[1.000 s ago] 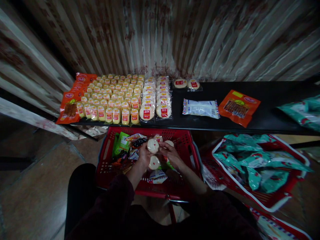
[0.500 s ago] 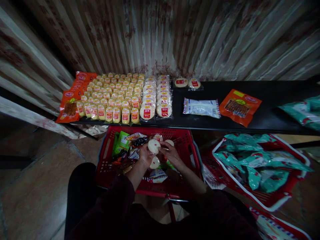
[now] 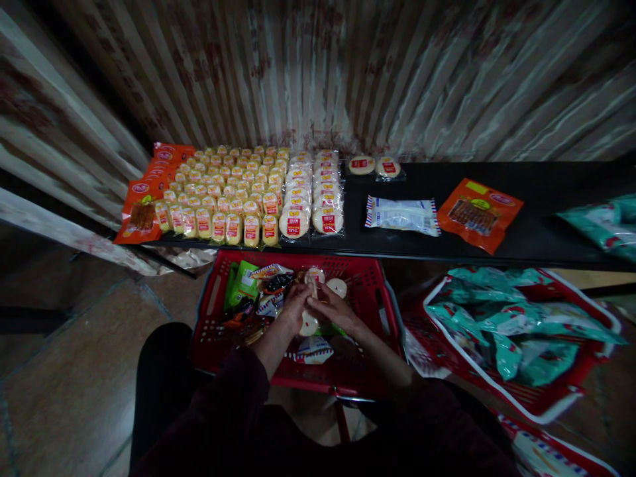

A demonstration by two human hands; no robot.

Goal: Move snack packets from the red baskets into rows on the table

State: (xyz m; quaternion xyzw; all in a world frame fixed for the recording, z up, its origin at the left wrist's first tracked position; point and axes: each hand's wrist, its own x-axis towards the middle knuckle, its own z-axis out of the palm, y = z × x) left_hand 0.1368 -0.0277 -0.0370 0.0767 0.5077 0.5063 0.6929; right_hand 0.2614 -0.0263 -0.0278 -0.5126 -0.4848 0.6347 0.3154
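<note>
Both hands are down in a red shopping basket (image 3: 370, 278) on the floor in front of me. My left hand (image 3: 293, 306) and my right hand (image 3: 332, 308) are closed together on a round white cake packet (image 3: 313, 285), held edge-on between them. More round white cake packets (image 3: 338, 287) lie loose in the basket beside my hands, along with green and dark snack bags (image 3: 242, 283). On the black table (image 3: 521, 232) beyond, round cake packets (image 3: 309, 199) stand in two neat rows.
Rows of small yellow packets (image 3: 223, 199) and orange packets (image 3: 149, 192) fill the table's left part. A white packet (image 3: 401, 214) and an orange packet (image 3: 479, 212) lie further right. A second red basket (image 3: 561, 397) holds teal bags (image 3: 501, 324). A curtain hangs behind.
The round cake packet, held face-up between both hands before, has turned edge-on and dropped slightly, and my hands have closed tighter together.
</note>
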